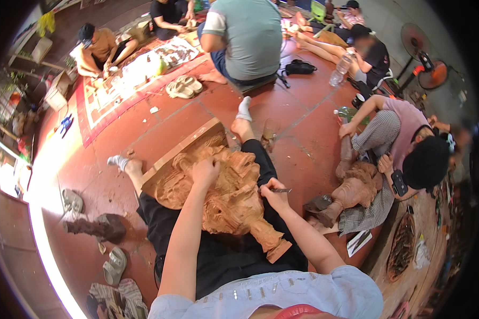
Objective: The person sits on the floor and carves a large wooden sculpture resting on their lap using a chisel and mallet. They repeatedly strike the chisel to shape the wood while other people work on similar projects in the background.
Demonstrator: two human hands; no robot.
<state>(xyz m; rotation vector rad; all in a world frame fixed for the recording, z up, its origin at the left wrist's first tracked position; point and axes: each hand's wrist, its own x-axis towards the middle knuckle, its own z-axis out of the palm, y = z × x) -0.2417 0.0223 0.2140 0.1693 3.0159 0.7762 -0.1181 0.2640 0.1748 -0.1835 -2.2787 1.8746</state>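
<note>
A light-brown wood carving (226, 199) with deep relief and a flat base board lies tilted across my lap, on my black trousers. Its narrow end points toward me at the right. My left hand (206, 173) rests on the upper middle of the carved surface, its fingers curled; anything inside them is hidden. Just off the carving's right side, my right hand (274, 194) is closed around a thin dark carving tool (282, 190), whose tip sticks out to the right. Its exact kind is too small to tell.
At my right, a person (410, 127) works on a darker wooden figure (354, 189). Sandals (114, 266) and a dark wood piece (98, 227) lie at my left. Other people sit ahead, near a red-bordered mat (98, 125). A fan (432, 74) stands far right.
</note>
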